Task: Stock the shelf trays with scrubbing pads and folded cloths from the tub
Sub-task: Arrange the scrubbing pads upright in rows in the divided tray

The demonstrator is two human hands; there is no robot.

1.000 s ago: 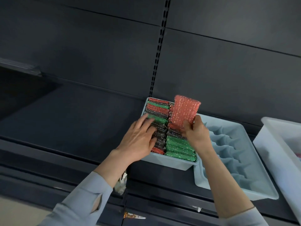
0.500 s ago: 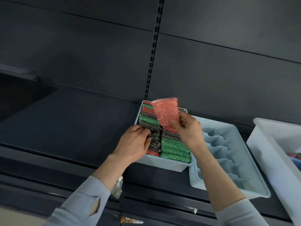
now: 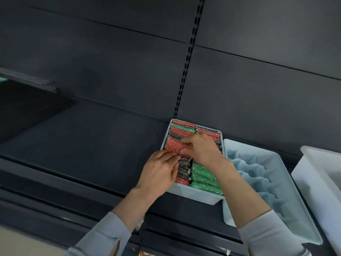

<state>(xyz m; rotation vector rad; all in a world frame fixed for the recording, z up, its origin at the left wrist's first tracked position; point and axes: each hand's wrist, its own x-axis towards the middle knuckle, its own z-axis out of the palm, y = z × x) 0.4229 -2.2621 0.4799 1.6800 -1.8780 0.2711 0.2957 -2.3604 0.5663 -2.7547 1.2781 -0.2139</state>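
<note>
At frame centre, the right hand (image 3: 200, 148) and left hand (image 3: 158, 169) both pinch a red scrubbing pad (image 3: 173, 145) lying over the left row of the filled tray (image 3: 193, 197). It looks light, soft and springy, so it is best gripped by its long edges and squeezed down between its neighbours.

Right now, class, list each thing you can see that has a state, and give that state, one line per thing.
Filled tray: packed with upright red, green and dark pads.
Red pad: tilted, part way into the left row, held by both hands.
Left hand: pinching the red pad.
Right hand: gripping the red pad.
Second tray: no pads in it.
White tub: open, contents hidden.
</note>
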